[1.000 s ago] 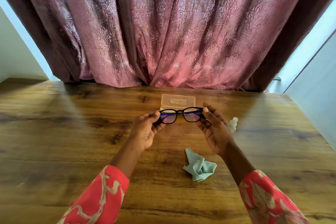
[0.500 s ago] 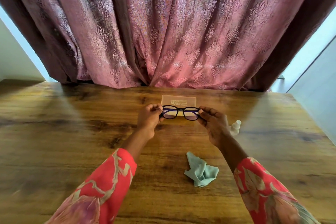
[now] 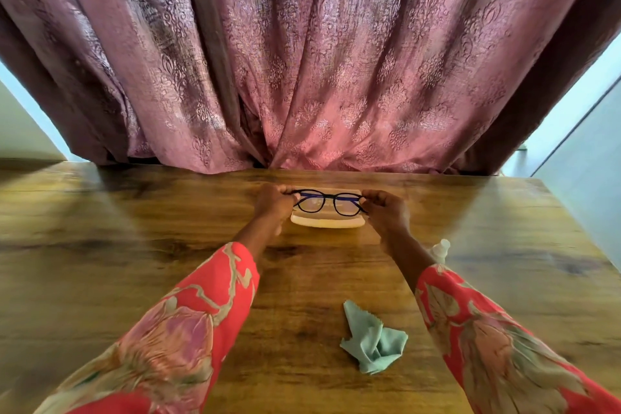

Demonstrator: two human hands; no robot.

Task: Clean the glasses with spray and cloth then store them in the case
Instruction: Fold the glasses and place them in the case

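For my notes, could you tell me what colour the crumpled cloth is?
The cloth is pale mint green, clearest in the head view.

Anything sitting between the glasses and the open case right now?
Nothing visible. Left hand and right hand hold the glasses right over the open case; the cloth and spray bottle lie nearer the person.

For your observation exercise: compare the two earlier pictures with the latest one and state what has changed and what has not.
Both hands, left hand and right hand, carried the glasses away from the body and down over the open case. They keep pinching the frame's two ends. The cloth lies crumpled on the table as before; the spray bottle stands where it was.
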